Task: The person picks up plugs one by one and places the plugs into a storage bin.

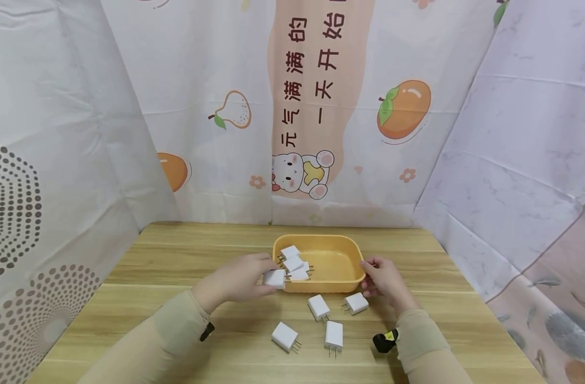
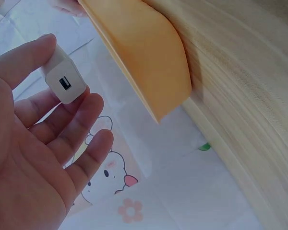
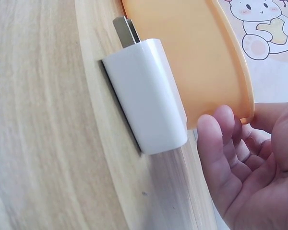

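Observation:
My left hand [image 1: 237, 277] pinches a white USB charger plug [image 1: 274, 278] at the left end of a yellow plastic basket [image 1: 337, 266]. In the left wrist view the plug's USB port [image 2: 65, 83] faces the camera, with thumb and fingers on its sides. My right hand [image 1: 383, 280] grips the basket's right end, its thumb over the rim and fingers curled beside the outer wall. Several white plugs [image 1: 293, 263] lie piled inside the basket's left part, metal prongs showing. A nearby plug [image 3: 146, 98] on the table looms large in the right wrist view.
In front of the basket, several more plugs lie scattered on the wooden table [image 1: 196, 346], among them one plug [image 1: 285, 336] at the left and another plug [image 1: 334, 335] nearest me. A printed curtain [image 1: 225, 160] hangs behind the table, with cloth at both sides.

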{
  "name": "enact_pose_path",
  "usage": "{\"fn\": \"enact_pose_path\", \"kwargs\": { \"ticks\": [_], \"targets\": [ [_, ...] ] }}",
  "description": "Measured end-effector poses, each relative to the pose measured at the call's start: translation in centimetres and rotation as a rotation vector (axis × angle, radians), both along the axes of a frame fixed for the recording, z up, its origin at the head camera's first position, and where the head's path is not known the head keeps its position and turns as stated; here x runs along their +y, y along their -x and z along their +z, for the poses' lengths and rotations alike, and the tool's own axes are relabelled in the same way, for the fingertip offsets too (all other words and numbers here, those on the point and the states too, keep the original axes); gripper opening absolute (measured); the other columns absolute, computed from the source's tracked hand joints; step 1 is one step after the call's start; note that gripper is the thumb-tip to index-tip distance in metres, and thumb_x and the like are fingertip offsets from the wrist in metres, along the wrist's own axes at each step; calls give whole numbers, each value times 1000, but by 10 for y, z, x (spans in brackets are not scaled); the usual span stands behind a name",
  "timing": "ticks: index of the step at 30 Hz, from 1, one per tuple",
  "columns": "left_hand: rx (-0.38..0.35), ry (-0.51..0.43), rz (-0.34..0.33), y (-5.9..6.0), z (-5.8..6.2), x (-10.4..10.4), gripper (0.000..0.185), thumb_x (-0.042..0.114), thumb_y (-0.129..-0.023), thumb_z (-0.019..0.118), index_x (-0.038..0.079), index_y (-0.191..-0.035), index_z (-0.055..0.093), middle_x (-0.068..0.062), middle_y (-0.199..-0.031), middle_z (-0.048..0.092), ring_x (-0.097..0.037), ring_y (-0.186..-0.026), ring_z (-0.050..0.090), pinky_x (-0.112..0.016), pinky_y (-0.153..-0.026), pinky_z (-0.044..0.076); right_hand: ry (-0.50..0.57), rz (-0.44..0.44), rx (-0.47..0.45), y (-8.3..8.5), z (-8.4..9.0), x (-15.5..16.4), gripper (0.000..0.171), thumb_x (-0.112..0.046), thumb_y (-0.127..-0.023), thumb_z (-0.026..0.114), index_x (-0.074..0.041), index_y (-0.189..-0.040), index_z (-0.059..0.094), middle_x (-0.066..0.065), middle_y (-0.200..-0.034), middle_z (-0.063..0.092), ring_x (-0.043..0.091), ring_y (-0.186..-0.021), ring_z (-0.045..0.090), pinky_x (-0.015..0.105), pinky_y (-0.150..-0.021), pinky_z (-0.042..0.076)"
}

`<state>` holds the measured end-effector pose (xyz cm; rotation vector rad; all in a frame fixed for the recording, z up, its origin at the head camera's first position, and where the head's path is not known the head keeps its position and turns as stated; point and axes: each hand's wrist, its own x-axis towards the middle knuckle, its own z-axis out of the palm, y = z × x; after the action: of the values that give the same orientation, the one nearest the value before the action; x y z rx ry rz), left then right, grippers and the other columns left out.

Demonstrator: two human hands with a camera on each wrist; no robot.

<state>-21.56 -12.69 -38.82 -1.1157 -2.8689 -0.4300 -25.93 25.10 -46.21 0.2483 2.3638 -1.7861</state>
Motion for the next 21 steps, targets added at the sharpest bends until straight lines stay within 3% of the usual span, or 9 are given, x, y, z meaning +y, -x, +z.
{"fn": "enact_pose_path", "kwargs": {
  "ticks": [12,21],
  "targets": [
    [40,20,6,11,3,11,42,39,-93,73,10,-124,70,-1,-118,66,-10,-102,61,-31,-89,54,4,8,12,0,0,1,32,-23,-107,55,4,-123,56,11,-82,57,20,-63,62,37,-57,59],
    [8,-1,37,20,10,27,36,35,-92,76,12,-118,71,1,-114,64,-10,-93,58,-30,-82,53,18,3,-1,0,-2,1,30,-22,-107,55,4,-123,56,11,-82,57,19,-62,61,36,-56,59]
  ]
}}
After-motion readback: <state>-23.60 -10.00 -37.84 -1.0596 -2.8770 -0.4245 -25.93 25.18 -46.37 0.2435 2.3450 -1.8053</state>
